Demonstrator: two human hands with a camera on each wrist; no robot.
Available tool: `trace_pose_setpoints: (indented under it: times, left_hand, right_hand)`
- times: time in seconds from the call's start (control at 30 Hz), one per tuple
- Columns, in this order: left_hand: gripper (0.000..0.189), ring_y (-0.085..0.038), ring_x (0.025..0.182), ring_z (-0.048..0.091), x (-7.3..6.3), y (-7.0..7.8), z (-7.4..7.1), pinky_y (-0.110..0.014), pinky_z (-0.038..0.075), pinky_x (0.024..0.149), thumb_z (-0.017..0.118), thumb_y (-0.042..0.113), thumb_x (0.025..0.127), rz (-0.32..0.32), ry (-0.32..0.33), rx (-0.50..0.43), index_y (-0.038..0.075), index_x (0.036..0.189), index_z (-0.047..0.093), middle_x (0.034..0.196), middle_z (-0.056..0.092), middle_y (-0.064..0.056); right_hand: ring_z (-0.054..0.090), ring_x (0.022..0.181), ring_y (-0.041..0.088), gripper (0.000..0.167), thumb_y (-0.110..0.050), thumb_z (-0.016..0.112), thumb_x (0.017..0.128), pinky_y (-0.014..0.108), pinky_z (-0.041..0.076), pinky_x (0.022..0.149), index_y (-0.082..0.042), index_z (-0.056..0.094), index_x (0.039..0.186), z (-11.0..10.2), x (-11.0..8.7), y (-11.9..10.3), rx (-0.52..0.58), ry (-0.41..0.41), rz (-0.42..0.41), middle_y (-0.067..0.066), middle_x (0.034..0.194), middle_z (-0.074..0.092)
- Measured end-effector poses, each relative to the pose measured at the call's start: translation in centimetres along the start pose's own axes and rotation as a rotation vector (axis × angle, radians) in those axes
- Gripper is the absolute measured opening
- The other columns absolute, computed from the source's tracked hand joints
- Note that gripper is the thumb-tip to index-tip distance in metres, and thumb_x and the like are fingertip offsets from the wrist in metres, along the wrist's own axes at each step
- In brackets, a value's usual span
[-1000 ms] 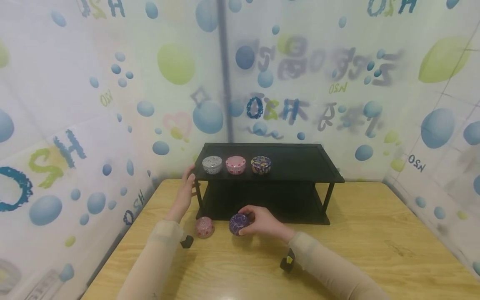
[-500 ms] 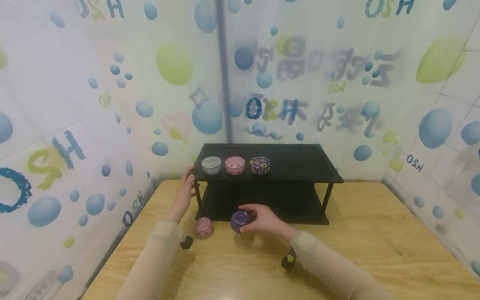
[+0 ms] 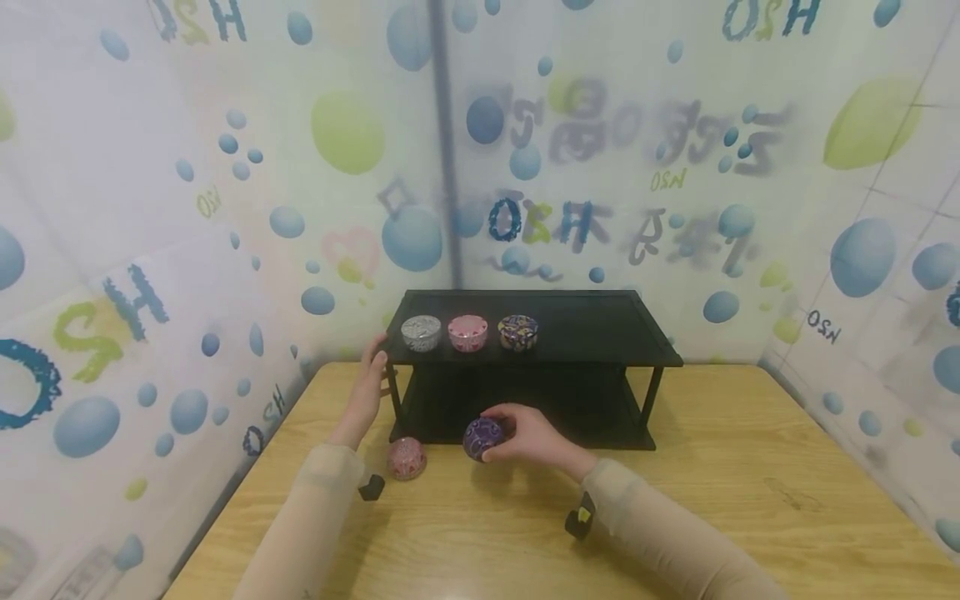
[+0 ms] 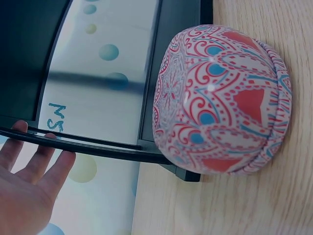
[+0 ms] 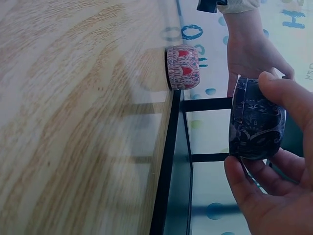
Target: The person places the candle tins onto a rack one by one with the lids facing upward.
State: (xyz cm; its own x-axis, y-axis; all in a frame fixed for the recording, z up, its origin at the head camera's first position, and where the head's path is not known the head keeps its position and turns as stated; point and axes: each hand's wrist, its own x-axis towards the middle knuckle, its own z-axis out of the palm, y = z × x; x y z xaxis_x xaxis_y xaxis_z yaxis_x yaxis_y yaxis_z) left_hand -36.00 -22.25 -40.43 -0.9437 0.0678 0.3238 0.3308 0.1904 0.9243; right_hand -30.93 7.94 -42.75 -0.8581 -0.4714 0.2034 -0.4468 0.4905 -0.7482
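Observation:
My right hand (image 3: 536, 437) pinches a small round dark purple patterned tin (image 3: 482, 439) between thumb and fingers, in front of the black two-tier rack (image 3: 592, 329). The right wrist view shows this tin (image 5: 257, 120) tipped on its side in the grip, raised off the wooden table. My left hand (image 3: 366, 396) rests on the rack's left end. In the left wrist view, its fingers (image 4: 57, 174) lie straight against a thin black post. A pink-and-red patterned tin (image 3: 407, 458) sits on the table at the rack's front left, nearest my left wrist.
On the rack's top shelf stand a silver-grey tin (image 3: 422, 333), a pink tin (image 3: 468, 333) and a navy-and-gold tin (image 3: 518, 333), in a row toward the left. The wooden table (image 3: 720, 483) reaches to printed curtains (image 3: 585, 183) behind and at the sides.
My right hand has raised the purple tin slightly off the table, moving it a little up and to the right. The left hand stays on the rack.

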Motion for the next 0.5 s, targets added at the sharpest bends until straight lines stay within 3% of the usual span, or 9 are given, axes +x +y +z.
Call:
trace_pose_setpoints:
  times: [0.23, 0.5]
  left_hand:
    - [0.056, -0.055, 0.128, 0.032, -0.1, 0.3, -0.1, -0.069, 0.031, 0.099, 0.028, 0.043, 0.104, -0.02, -0.014, -0.01, 0.022, 0.154, 0.015, 0.158, 0.01, -0.017]
    - [0.056, -0.057, 0.129, 0.03, -1.4, 3.1, 0.1, -0.069, 0.029, 0.101, 0.026, 0.034, 0.105, -0.02, -0.047, -0.006, 0.013, 0.154, 0.011, 0.157, 0.008, -0.024]
  right_hand:
    - [0.063, 0.089, 0.015, 0.059, -0.027, 0.088, 0.068, 0.029, 0.055, 0.074, -0.011, 0.065, 0.119, -0.3, 0.0, -0.3, 0.043, 0.006, 0.008, 0.002, 0.106, 0.065]
    - [0.063, 0.086, 0.015, 0.059, -0.024, 0.089, 0.067, 0.029, 0.055, 0.072, -0.009, 0.064, 0.118, -0.8, 0.0, -0.6, 0.07, 0.027, 0.016, 0.003, 0.105, 0.065]
